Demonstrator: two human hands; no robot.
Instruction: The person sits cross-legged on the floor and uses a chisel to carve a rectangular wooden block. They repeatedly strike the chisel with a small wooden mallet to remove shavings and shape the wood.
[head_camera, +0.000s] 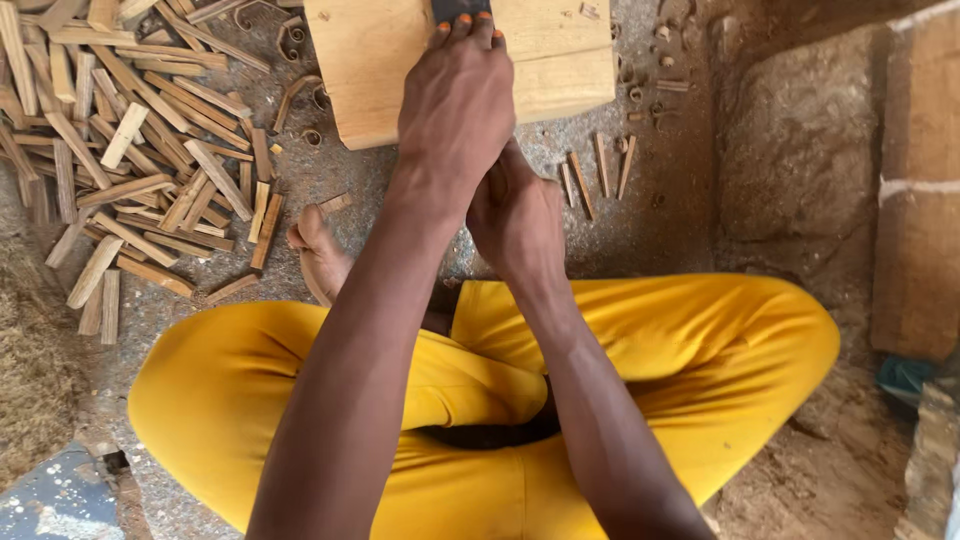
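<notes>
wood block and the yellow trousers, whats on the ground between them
In the head view, both hands, left and right, cover the middle of that stretch. Beside them lie a few thin wood strips on gritty ground, right of the hands, below the wood block.

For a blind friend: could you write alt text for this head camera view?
A person's left hand and right hand press a dark tool onto a wooden block, above crossed legs in yellow trousers. Split wood sticks lie piled at left.

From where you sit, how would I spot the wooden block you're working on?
Look past the yellow trousers to the ground ahead. The pale wooden block lies there under the left hand. It is one broad, thick slab, unlike the thin sticks piled beside it.
</notes>
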